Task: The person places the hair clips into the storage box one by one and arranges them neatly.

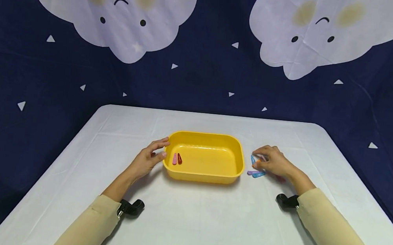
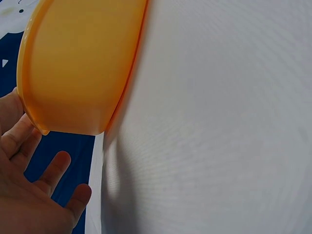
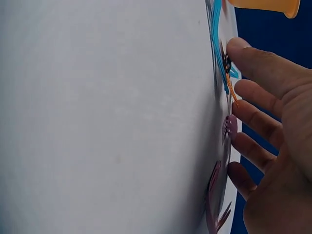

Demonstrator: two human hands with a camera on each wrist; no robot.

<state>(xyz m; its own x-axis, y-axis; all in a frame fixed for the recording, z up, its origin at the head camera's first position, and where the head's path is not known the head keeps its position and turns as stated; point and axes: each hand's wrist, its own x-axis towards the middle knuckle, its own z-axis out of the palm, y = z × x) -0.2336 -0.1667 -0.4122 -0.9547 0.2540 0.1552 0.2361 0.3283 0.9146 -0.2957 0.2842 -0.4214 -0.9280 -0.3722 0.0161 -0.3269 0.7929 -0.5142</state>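
Note:
A yellow tray [image 1: 205, 178] holds a pink hair clip [image 1: 174, 159] and a red hair clip [image 1: 179, 158] near its left end. The left hand [image 1: 144, 163] touches the tray's left rim, fingers spread and loosely bent; in the left wrist view this hand [image 2: 34, 170] is beside the tray's end [image 2: 73, 73]. Over a group of clips right of the tray, the right hand [image 1: 274, 161] has thumb and forefinger apart. A blue clip [image 1: 259, 175] lies by its thumb. The right wrist view has the hand's [image 3: 268, 122] fingertips close to an orange clip [image 3: 230, 85] and a purple clip [image 3: 230, 126].
A white cloth covers the table [image 1: 193, 225]. Behind it hangs a dark blue backdrop [image 1: 200, 83] with clouds and small white triangles. Reddish clips [image 1: 280, 179] lie partly under the right hand. Black devices [image 1: 133, 208] are strapped at both wrists.

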